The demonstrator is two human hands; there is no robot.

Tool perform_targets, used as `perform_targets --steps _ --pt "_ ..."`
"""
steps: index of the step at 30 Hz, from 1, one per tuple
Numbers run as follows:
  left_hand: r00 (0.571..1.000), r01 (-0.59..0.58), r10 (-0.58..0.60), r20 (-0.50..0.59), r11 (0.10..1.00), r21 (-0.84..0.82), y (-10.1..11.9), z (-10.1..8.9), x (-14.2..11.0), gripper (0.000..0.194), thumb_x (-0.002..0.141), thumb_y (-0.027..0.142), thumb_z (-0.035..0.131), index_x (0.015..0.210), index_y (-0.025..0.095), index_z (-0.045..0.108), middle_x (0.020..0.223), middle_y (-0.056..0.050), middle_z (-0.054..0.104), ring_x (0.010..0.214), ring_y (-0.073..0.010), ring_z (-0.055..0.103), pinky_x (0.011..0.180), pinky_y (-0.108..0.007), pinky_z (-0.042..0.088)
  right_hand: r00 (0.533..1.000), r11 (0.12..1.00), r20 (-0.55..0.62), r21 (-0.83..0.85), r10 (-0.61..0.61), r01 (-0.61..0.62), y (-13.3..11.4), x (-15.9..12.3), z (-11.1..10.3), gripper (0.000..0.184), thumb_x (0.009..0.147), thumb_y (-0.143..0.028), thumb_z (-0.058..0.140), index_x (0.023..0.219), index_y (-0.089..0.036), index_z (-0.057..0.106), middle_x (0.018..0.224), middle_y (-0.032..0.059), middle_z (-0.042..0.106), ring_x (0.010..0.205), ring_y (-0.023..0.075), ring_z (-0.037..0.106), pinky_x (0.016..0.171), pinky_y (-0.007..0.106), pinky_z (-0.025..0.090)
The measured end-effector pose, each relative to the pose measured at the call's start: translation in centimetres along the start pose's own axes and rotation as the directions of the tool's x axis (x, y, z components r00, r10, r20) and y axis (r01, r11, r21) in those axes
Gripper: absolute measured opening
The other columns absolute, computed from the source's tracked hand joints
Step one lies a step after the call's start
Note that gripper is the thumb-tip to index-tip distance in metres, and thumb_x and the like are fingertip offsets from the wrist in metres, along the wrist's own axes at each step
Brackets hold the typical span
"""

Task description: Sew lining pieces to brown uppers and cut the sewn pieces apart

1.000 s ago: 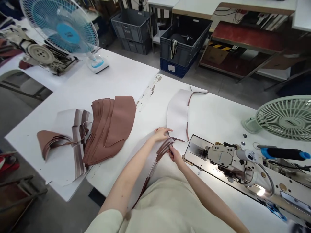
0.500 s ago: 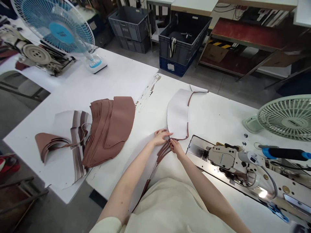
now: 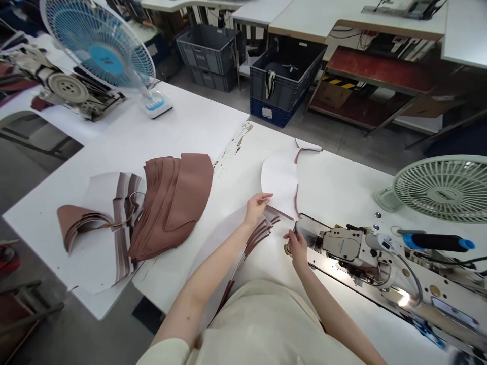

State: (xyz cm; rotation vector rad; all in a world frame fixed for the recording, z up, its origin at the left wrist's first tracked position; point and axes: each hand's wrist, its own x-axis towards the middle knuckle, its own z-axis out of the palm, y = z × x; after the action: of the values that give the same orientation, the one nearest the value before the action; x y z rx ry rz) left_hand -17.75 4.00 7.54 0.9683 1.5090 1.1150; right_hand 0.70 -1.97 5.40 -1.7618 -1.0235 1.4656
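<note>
My left hand [image 3: 256, 209] is closed in a pinch at the lower left edge of a curved, white-backed brown piece [image 3: 279, 177] on the table. Its narrow brown edging shows along the right and bottom. In my right hand [image 3: 297, 246], near the sewing machine's end, is a small dark tool [image 3: 296, 228] with a pointed tip; its exact kind is too small to make out. Between my hands and my body lies a fanned stack of brown-edged strips [image 3: 258, 235], partly covered by my left forearm.
A stack of brown cut pieces [image 3: 190, 192] lies left, beside a bundle of white-backed pieces [image 3: 122, 228]. The sewing machine [image 3: 342, 243] stands right, below a green fan [image 3: 443, 192]. A blue fan [image 3: 106, 58] stands far left. Grey crates [image 3: 285, 71] sit beyond the table.
My hands have moved apart. The right one went to the right, away from the piece, with the dark tool now visible; the left stays at the piece's edge, slightly higher.
</note>
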Motion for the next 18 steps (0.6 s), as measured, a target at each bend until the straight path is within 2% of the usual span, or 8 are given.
perform_targets --steps 1,3,5,7,10,13,15,18 --pt "1.0 -0.023 0.022 -0.015 0.993 -0.115 1.2 -0.4 -1.1 0.031 0.084 0.021 0.048 0.108 0.016 0.067 0.115 -0.008 0.062 0.096 -0.0161 0.06 0.087 -0.028 0.047 0.998 0.998 -0.056 0.037 -0.039 0.041 -1.2 -0.2 0.0 0.041 0.077 -0.058 0.053 0.076 -0.018 0.058 0.045 -0.0074 0.037 0.038 0.0064 0.019 0.038 0.024 0.015" --pt "0.999 -0.047 0.044 -0.019 0.954 -0.297 3.2 -2.2 -3.9 0.029 0.079 0.022 0.055 0.104 0.018 0.069 0.114 -0.006 0.063 0.091 -0.015 0.06 0.084 -0.026 0.048 0.985 0.983 -0.117 0.116 -0.13 0.143 -3.9 -0.3 0.7 0.048 0.081 -0.059 0.048 0.099 -0.016 0.061 0.055 -0.0037 0.052 0.038 0.0052 0.017 0.037 0.023 0.014" --pt "1.0 -0.007 0.014 0.018 0.936 -0.352 4.6 -5.1 -7.5 0.034 0.076 0.025 0.06 0.11 0.02 0.068 0.118 -0.005 0.061 0.089 -0.014 0.06 0.083 -0.025 0.048 0.974 0.958 -0.099 0.187 -0.202 0.218 -6.7 -0.3 2.1 0.06 0.083 -0.061 0.042 0.127 -0.021 0.048 0.068 -0.0019 0.06 0.038 0.0044 0.018 0.038 0.022 0.015" --pt "0.995 0.089 -0.067 0.075 0.934 -0.346 5.2 -8.8 -11.7 0.047 0.075 0.029 0.064 0.121 0.023 0.062 0.123 -0.006 0.06 0.085 -0.014 0.061 0.08 -0.026 0.05 0.973 0.951 -0.004 0.207 -0.232 0.228 -8.9 -0.2 3.8 0.068 0.083 -0.063 0.041 0.139 -0.024 0.037 0.061 -0.0058 0.054 0.038 0.005 0.02 0.039 0.021 0.017" --pt "0.974 0.221 -0.2 0.109 0.943 -0.248 4.6 -15.0 -18.1 0.058 0.073 0.035 0.068 0.129 0.028 0.055 0.131 -0.006 0.056 0.092 -0.0191 0.061 0.079 -0.029 0.052 0.943 0.981 0.275 0.101 -0.188 0.167 -10.2 -0.7 6.2 0.069 0.079 -0.064 0.048 0.13 -0.017 0.051 0.045 -0.0102 0.031 0.039 0.0071 0.023 0.04 0.022 0.019" --pt "0.947 0.318 -0.315 0.058 0.946 -0.061 3.0 -20.3 -23.7 0.046 0.072 0.038 0.069 0.117 0.032 0.065 0.134 -0.001 0.055 0.106 -0.0235 0.057 0.086 -0.028 0.05 0.873 0.99 0.473 -0.016 -0.118 0.143 -8.2 -2.4 8.0 0.062 0.077 -0.062 0.054 0.115 -0.013 0.063 0.045 -0.0093 0.025 0.042 0.008 0.025 0.042 0.023 0.021" --pt "0.9 0.425 -0.427 0.09 0.904 0.037 1.3 -22.5 -26.5 0.044 0.074 0.041 0.067 0.118 0.034 0.064 0.136 0.0 0.053 0.092 -0.0213 0.061 0.08 -0.03 0.052 0.842 0.991 0.535 -0.061 -0.065 0.115 -5.3 -4.1 8.7 0.061 0.076 -0.061 0.055 0.114 -0.014 0.064 0.045 -0.0079 0.03 0.043 0.0086 0.027 0.042 0.023 0.023" --pt "0.793 0.562 -0.582 0.181 0.813 0.153 -1.8 -23.8 -28.4 0.051 0.076 0.041 0.06 0.126 0.037 0.056 0.142 0.001 0.045 0.064 -0.0135 0.059 0.07 -0.032 0.054 0.802 0.988 0.594 -0.154 0.07 0.027 0.0 -6.1 8.9 0.059 0.074 -0.062 0.056 0.112 -0.018 0.065 0.046 -0.0054 0.038 0.044 0.0104 0.034 0.042 0.023 0.027"
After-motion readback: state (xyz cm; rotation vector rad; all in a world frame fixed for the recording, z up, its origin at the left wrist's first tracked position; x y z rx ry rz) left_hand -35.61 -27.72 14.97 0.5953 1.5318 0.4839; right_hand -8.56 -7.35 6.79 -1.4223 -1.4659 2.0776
